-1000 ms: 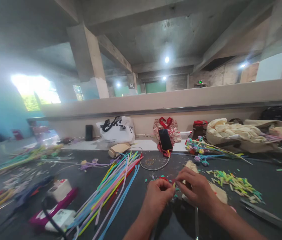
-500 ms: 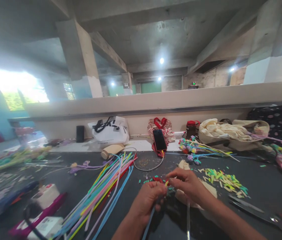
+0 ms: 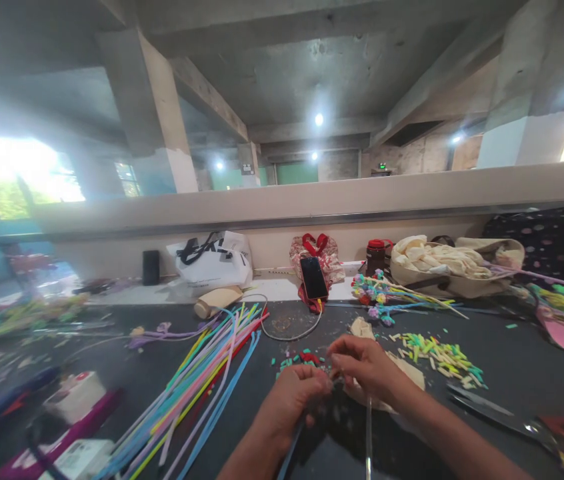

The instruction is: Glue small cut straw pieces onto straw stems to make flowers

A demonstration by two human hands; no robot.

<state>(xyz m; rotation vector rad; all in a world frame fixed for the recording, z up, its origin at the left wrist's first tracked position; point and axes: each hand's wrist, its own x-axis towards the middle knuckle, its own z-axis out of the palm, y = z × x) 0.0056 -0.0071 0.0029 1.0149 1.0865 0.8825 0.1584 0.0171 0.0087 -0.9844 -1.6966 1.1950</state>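
My left hand (image 3: 298, 395) is closed in a pinch in front of me, and a blue pipe cleaner (image 3: 289, 459) runs down from beneath its fingers. Close against its fingertips, my right hand (image 3: 365, 363) pinches with thumb and forefinger; whatever small thing lies between them is hidden. Just beyond the hands lie short green and red cut pieces (image 3: 309, 358). Under my right hand is a beige cloth-like piece (image 3: 411, 372), partly covered. A thin, shiny clear rod (image 3: 369, 443) extends toward me below the right wrist.
Long coloured pipe cleaners (image 3: 202, 380) lie in a bundle to the left. Right of the hands are a pile of cut bits (image 3: 445, 359) and large scissors (image 3: 505, 412). A phone (image 3: 314, 277) on a cable leans at the back, near a white bag (image 3: 215, 263).
The small yellow bit seen between my fingertips is no longer visible. Both hands stay together, with fingers slightly shifted. The whole view has moved a little.
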